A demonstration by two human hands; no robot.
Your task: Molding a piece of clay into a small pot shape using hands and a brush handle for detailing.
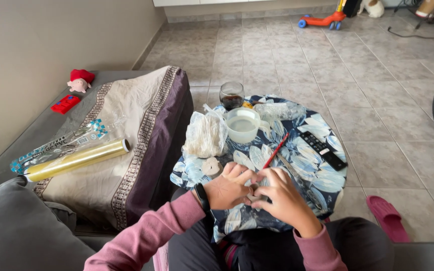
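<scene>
Table: small round table (322, 193) under a blue leaf-print cloth; hands work at its near edge
Left hand (227, 189): fingers curled shut around a small pale clay piece (253, 194)
Right hand (282, 198): pinches the same piece; red brush (276, 150) runs up-right from its fingers toward the remote (322, 149)
Nearer: both touch the piece, held between them

A small pale clay-like piece (253, 194) sits pinched between both hands, mostly hidden by fingers.
</scene>
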